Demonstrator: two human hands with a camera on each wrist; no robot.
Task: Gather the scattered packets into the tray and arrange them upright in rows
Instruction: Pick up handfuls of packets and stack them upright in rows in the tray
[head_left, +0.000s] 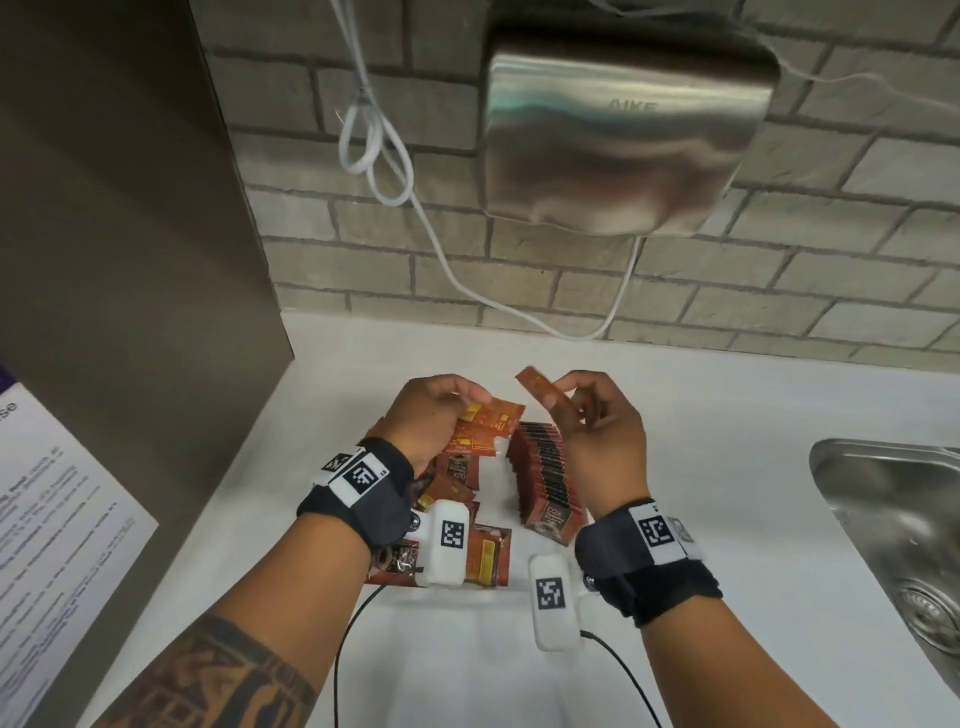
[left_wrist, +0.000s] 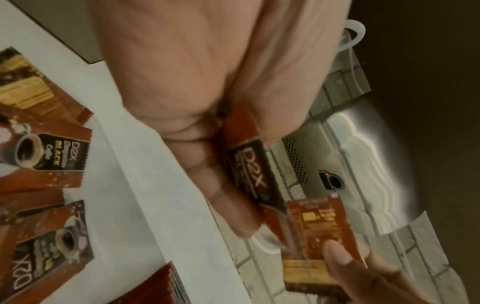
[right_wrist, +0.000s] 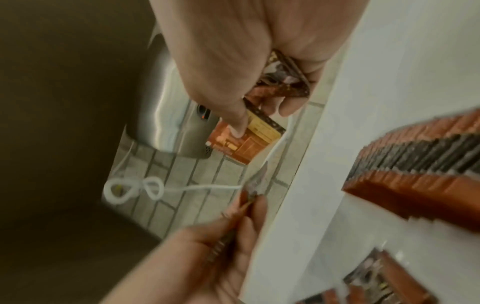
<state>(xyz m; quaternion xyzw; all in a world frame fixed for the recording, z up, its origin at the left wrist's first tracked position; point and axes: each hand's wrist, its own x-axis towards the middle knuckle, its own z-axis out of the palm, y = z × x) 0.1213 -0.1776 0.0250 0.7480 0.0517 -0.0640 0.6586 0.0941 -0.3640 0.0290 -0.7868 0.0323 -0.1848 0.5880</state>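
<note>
Brown-orange coffee packets fill a white tray (head_left: 496, 483) on the counter. A row of upright packets (head_left: 543, 467) stands on its right side, also seen as the row (right_wrist: 415, 174). Loose packets (head_left: 485, 556) lie flat on the tray's left side, faces up in the left wrist view (left_wrist: 52, 154). My left hand (head_left: 462, 402) hovers over the tray's far end and grips a small bunch of packets (head_left: 485, 428), one showing its label (left_wrist: 249, 164). My right hand (head_left: 566, 395) is raised beside it and pinches one packet (head_left: 540, 387), back side showing (right_wrist: 259, 135).
A steel hand dryer (head_left: 623, 130) hangs on the brick wall above, with a white cable (head_left: 374, 145) looping down to the counter. A steel sink (head_left: 904, 530) lies at the right. A brown panel (head_left: 130, 260) and a printed sheet (head_left: 57, 519) stand at the left.
</note>
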